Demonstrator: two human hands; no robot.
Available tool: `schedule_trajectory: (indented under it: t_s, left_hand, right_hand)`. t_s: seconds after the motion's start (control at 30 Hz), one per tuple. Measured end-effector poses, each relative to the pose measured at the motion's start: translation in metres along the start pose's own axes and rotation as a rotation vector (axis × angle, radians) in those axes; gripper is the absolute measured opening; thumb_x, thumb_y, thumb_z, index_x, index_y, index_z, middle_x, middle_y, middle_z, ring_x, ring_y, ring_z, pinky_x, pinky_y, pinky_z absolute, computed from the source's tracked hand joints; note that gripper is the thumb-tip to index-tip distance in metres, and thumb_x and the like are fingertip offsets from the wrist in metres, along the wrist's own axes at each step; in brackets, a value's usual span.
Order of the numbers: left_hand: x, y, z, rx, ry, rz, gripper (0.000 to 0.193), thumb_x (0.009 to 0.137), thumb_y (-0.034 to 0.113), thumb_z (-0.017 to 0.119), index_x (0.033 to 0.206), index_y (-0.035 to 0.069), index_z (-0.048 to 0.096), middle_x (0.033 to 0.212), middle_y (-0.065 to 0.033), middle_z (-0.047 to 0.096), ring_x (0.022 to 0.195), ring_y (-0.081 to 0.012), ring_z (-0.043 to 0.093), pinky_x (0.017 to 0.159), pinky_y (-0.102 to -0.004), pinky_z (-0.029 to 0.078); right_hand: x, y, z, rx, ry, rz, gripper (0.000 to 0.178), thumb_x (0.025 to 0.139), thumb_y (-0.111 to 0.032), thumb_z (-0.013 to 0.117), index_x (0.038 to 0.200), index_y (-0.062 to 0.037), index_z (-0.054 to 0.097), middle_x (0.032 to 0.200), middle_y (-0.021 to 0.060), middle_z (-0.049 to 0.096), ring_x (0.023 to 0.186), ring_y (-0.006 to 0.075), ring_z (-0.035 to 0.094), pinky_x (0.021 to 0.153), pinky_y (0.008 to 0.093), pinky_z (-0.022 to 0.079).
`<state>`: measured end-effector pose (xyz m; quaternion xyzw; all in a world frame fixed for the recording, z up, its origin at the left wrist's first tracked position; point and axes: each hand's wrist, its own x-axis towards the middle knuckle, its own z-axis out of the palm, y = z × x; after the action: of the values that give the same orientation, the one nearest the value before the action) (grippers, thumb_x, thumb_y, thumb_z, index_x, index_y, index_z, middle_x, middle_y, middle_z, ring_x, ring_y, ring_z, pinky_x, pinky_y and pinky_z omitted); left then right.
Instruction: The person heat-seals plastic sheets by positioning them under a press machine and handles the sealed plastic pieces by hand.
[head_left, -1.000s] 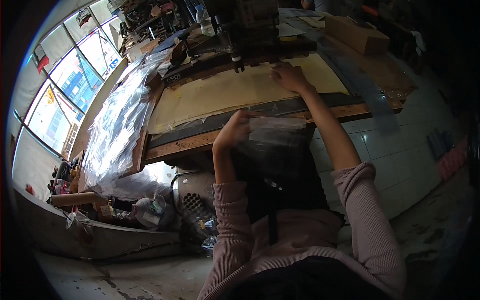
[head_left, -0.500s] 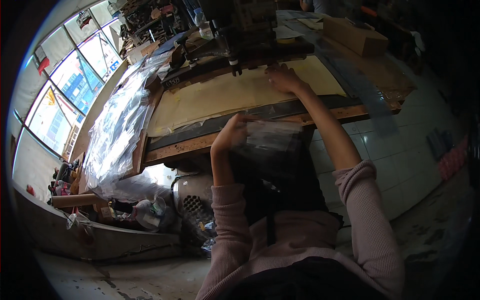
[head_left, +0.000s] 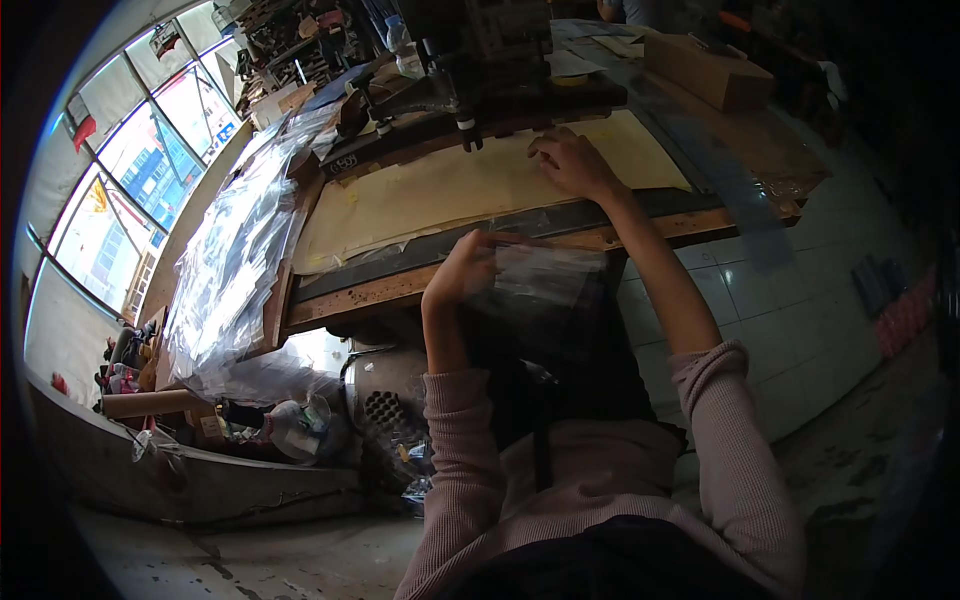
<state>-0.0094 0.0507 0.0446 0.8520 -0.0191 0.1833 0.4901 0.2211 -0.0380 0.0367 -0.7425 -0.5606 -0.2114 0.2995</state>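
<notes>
My left hand is closed on a stack of clear plastic sheets, which hangs at the front edge of the workbench over my dark-clothed lap. Its fingers wrap the stack's left end. My right hand is over the pale yellow board, right of centre, its fingers bent and apart with nothing visible in them. The fingertips are close to the board's far edge; whether they touch it I cannot tell. Behind the board stands a dark machine, its small white-collared post reaching down left of my right hand.
Loose clear plastic is heaped along the bench's left side. A cardboard box sits at the back right. A wooden edge runs along the bench front. Below left are a cardboard tube and filled bags.
My right hand has drawn back slightly toward me and to the right over the board, its fingers more visible. My left hand and the plastic stack stay nearly in place.
</notes>
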Motion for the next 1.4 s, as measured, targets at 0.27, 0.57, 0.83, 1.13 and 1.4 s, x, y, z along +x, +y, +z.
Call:
schedule_trajectory:
  t_s: [0.27,0.57,0.83,1.13,1.4]
  left_hand:
    - [-0.003,0.015,0.000,-0.001,-0.003,-0.068,0.037,0.065,-0.007,0.044,0.097,-0.005,0.062,0.095,-0.0134,0.066,0.081,-0.0142,0.061,0.071,-0.0242,0.047]
    - [0.011,-0.009,0.000,0.122,-0.141,0.211,0.047,0.062,-0.005,0.047,0.101,0.012,0.067,0.114,-0.0125,0.055,0.099,-0.0236,0.051,0.090,-0.0317,0.041]
    - [0.029,-0.003,0.004,0.734,-0.014,0.256,0.043,0.067,0.006,0.057,0.102,0.029,0.067,0.131,-0.0155,0.041,0.122,-0.0332,0.031,0.105,-0.0439,0.022]
    - [0.055,-0.028,-0.003,0.631,-0.301,0.098,0.034,0.079,0.028,0.053,0.113,0.027,0.061,0.143,-0.0137,0.024,0.135,-0.0281,0.014,0.109,-0.0476,0.009]
    - [0.053,-0.029,-0.003,0.684,-0.290,0.098,0.033,0.082,0.026,0.053,0.115,0.024,0.060,0.145,-0.0108,0.023,0.136,-0.0271,0.012,0.109,-0.0471,0.009]
  right_hand:
    - [-0.009,-0.001,-0.001,-0.108,-0.145,-0.063,0.026,0.082,-0.027,0.058,0.105,-0.0188,0.065,0.087,0.0055,0.056,0.089,0.0240,0.053,0.079,0.0351,0.044]
    - [-0.008,-0.011,-0.005,-0.150,-0.336,0.093,0.028,0.087,-0.042,0.047,0.112,-0.0406,0.058,0.108,0.0107,0.048,0.107,0.0284,0.044,0.090,0.0517,0.034]
    - [-0.007,-0.012,-0.002,-0.156,-0.403,0.091,0.031,0.088,-0.035,0.045,0.118,-0.0390,0.055,0.107,0.0127,0.048,0.104,0.0286,0.045,0.090,0.0500,0.034]
    - [-0.016,0.041,-0.018,0.268,-0.043,0.264,0.033,0.076,-0.001,0.055,0.107,-0.0093,0.063,0.098,0.0120,0.063,0.090,0.0222,0.061,0.080,0.0288,0.047]
    - [-0.019,0.033,-0.022,0.194,-0.089,0.233,0.024,0.076,-0.009,0.060,0.100,-0.0075,0.066,0.092,0.0119,0.064,0.083,0.0234,0.062,0.077,0.0302,0.048]
